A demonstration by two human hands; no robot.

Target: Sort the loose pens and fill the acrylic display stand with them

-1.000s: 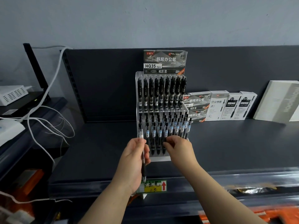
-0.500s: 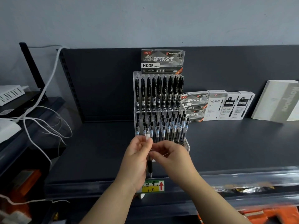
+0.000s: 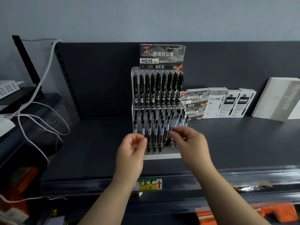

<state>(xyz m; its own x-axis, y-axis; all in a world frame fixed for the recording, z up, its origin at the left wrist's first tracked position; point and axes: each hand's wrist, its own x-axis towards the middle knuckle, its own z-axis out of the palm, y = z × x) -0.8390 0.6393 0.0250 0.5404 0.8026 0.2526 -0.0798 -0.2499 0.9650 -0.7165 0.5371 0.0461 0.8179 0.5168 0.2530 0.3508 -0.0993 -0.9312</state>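
Note:
The acrylic display stand [image 3: 162, 157] stands mid-shelf with a row of black pens [image 3: 158, 88] in its upper tier. Blue-labelled pens [image 3: 154, 125] fill most of the lower tiers. My right hand [image 3: 190, 143] pinches one pen [image 3: 170, 135], blurred and tilted, over the right end of the front rows. My left hand [image 3: 131, 148] hovers in front of the stand's left side, fingers loosely curled and holding nothing. An HQ35 pen box [image 3: 162, 56] sits on top of the stand.
Grey pen boxes [image 3: 194, 101], white pen boxes [image 3: 230, 103] and a pale notebook [image 3: 279, 98] line the back right. White cables [image 3: 40, 111] hang at the left. A yellow-green price label [image 3: 149, 184] marks the shelf's front edge.
The pen went from my left hand to my right. My right hand carried it up and right to the stand's front rows. My left hand let go and stayed left.

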